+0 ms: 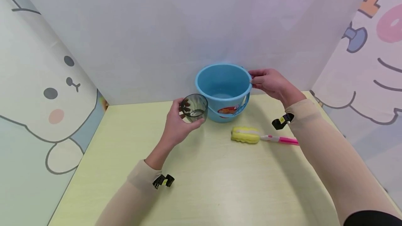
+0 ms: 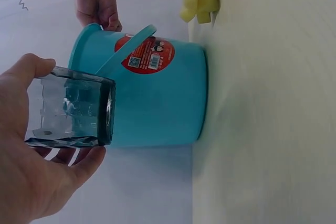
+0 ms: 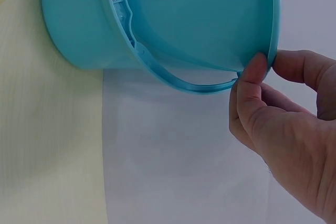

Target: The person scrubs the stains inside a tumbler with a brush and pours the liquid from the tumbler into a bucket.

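A dark, see-through drinking glass (image 1: 195, 109) is gripped by my left hand (image 1: 179, 123), thumb on one side and fingers on the other. It is held upright above the table, just in front of the bucket's left side. The blue bucket (image 1: 220, 109) stands at the back of the table with its handle (image 2: 126, 51) hanging down at the front. My right hand (image 1: 271, 83) pinches the bucket's rim on the right, near where the handle joins, as the right wrist view shows. No contents show inside the bucket from the head view.
A yellow sponge brush (image 1: 246, 135) with a pink and white handle (image 1: 282, 140) lies in front of the bucket, under my right forearm. The pale table (image 1: 201, 187) meets a white back wall (image 1: 150, 44). Panels with cartoon animals stand on both sides.
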`<state>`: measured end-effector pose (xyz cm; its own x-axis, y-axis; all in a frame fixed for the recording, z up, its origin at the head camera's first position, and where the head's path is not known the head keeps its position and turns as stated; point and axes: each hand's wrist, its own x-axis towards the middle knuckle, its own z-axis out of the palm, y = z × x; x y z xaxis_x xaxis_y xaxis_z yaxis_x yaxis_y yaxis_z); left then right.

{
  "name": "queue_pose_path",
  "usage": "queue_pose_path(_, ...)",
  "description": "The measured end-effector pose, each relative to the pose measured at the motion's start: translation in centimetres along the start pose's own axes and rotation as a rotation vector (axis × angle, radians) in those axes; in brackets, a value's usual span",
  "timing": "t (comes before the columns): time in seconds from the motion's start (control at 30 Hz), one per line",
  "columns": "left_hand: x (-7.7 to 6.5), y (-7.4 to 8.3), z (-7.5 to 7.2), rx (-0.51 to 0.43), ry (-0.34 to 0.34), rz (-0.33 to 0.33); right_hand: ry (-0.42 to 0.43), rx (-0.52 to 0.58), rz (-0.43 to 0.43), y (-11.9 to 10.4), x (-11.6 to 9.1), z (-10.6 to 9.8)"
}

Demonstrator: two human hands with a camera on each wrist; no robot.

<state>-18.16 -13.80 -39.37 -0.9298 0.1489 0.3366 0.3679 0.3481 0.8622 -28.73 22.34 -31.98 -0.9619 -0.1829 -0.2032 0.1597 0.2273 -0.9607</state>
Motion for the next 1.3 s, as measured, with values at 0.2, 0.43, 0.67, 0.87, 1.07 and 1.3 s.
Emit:
queue_pose_path(0.2,-1.1,-0.3,1.3,0.011,-0.078,-0.032,-0.007,-0.003,-0.008,-0.2,0.1,0.1)
queue_pose_path(0.43,-2.2,-0.9,2.9,0.014,-0.142,-0.075,-0.015,-0.013,-0.011,-0.4,0.1,0.4)
queue_pose_path(0.67,-3.1,-1.5,4.1,0.025,-0.193,-0.099,-0.015,-0.025,-0.01,-0.5,0.0,0.5)
queue_pose_path(0.87,-3.7,-1.8,4.9,0.051,-0.239,-0.119,-0.011,-0.027,-0.006,-0.5,0.2,0.5)
queue_pose_path(1.07,-4.4,-2.2,5.5,0.072,-0.269,-0.12,-0.013,-0.029,0.001,-0.4,0.2,0.5)
queue_pose_path(1.3,-4.8,-2.4,6.0,0.076,-0.303,-0.137,-0.007,-0.025,0.0,-0.2,0.3,0.4)
